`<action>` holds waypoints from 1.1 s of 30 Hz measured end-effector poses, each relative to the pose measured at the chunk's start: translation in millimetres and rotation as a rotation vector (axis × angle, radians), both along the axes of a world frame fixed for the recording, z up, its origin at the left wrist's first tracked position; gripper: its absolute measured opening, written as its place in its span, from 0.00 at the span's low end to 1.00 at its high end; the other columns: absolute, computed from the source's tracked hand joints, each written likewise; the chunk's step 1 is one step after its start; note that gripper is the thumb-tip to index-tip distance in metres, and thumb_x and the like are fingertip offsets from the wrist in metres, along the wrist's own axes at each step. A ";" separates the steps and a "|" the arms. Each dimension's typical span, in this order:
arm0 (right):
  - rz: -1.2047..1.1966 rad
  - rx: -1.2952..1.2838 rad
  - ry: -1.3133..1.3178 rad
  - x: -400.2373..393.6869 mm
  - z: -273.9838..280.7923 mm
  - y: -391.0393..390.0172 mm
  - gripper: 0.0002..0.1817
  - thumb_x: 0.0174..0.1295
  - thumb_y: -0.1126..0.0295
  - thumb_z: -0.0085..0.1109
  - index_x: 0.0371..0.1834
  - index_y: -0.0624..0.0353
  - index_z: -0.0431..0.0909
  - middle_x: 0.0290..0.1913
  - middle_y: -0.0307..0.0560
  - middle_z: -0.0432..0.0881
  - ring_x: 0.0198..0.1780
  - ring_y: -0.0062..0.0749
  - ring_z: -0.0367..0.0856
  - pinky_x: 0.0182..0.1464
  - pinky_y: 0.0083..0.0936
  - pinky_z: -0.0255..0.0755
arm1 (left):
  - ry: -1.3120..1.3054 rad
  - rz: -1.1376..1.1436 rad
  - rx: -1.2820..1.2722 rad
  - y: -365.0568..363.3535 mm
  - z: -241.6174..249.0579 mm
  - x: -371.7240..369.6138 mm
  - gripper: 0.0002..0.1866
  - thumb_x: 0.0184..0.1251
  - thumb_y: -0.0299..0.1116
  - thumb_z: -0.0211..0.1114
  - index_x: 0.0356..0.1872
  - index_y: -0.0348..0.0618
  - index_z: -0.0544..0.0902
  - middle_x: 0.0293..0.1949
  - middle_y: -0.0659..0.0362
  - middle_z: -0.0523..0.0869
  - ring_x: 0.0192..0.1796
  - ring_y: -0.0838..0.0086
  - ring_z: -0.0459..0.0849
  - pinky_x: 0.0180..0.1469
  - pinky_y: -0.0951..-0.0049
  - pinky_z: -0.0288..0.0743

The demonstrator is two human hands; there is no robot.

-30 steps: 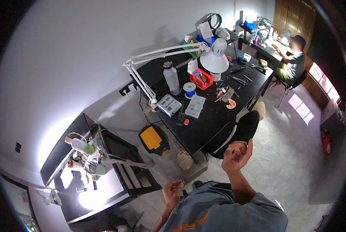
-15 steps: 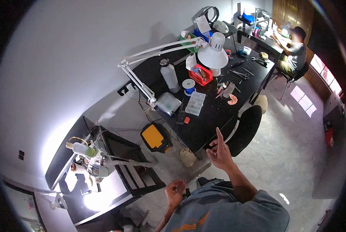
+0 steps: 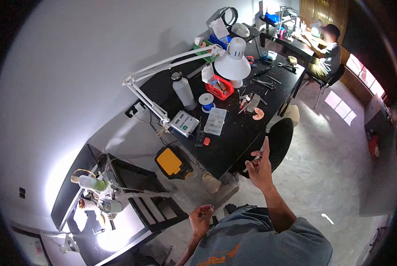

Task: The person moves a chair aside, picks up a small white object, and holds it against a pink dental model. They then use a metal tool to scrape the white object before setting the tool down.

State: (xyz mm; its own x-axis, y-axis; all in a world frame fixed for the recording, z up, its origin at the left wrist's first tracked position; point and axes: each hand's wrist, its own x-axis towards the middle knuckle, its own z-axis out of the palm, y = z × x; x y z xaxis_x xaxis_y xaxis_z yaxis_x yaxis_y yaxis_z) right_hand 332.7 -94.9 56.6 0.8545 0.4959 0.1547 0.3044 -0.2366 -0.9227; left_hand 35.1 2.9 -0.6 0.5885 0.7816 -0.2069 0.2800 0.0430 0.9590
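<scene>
My right hand (image 3: 261, 171) is raised beside the black chair (image 3: 281, 141), near the front edge of the black workbench (image 3: 222, 153). Its index finger points forward, the other fingers are loosely apart, and nothing shows in it. Low in front of my body, my left hand (image 3: 201, 220) has its fingers curled together. Whatever may be inside them is too small to make out. On the bench nearest my hands are a small red block (image 3: 206, 141), a clear compartment box (image 3: 215, 121), a grey control unit with buttons (image 3: 184, 124) and a pink horseshoe-shaped piece (image 3: 258, 114).
A white lamp (image 3: 232, 66) arches over the bench, above a red bin (image 3: 219, 88), a bottle (image 3: 183, 92) and a spool (image 3: 206, 102). On the floor stands a yellow-topped black box (image 3: 169, 162). A lit workstation (image 3: 118, 230) is at left; a person (image 3: 329, 51) sits far right.
The view has shifted, so the bench sits further left. My right hand has moved right, closer over the chair. My left hand stays low, fingers still curled.
</scene>
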 end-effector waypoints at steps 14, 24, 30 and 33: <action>-0.025 0.016 0.029 -5.1 7.5 -5.0 0.62 0.67 0.81 0.71 0.94 0.52 0.32 0.57 0.55 0.78 0.38 0.27 0.84 0.39 0.26 0.83 | -0.071 0.020 -0.001 4.5 0.8 6.2 0.10 0.73 0.32 0.77 0.48 0.37 0.93 0.40 0.57 0.95 0.41 0.77 0.89 0.46 0.68 0.84; 0.020 0.024 0.027 -12.0 6.3 -2.4 0.61 0.67 0.81 0.72 0.94 0.53 0.34 0.57 0.56 0.78 0.38 0.28 0.85 0.39 0.26 0.83 | -0.015 0.031 -0.011 0.1 1.5 -4.4 0.11 0.73 0.32 0.77 0.48 0.36 0.92 0.41 0.57 0.96 0.42 0.77 0.89 0.47 0.70 0.83; 0.043 -0.012 -0.008 -16.1 4.1 0.5 0.60 0.68 0.84 0.70 0.94 0.47 0.36 0.57 0.53 0.78 0.37 0.22 0.84 0.39 0.21 0.82 | 0.077 0.036 -0.003 -3.2 4.9 -7.9 0.12 0.73 0.32 0.76 0.49 0.35 0.91 0.43 0.57 0.96 0.44 0.76 0.89 0.51 0.70 0.83; 0.054 -0.031 0.003 -16.4 8.2 1.3 0.59 0.68 0.83 0.70 0.94 0.48 0.37 0.57 0.55 0.78 0.37 0.23 0.84 0.39 0.21 0.82 | 0.020 0.054 0.013 -4.4 -8.5 -12.0 0.12 0.72 0.33 0.77 0.48 0.36 0.92 0.42 0.58 0.96 0.42 0.77 0.88 0.49 0.69 0.82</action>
State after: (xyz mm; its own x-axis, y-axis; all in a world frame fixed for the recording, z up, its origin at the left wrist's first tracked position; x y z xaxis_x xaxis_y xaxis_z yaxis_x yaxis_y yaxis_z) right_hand 316.4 -93.6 64.8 0.8268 0.5459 0.1359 0.3148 -0.2488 -0.9160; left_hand 23.2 -1.6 -9.1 0.5412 0.8147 -0.2082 0.2968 0.0466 0.9538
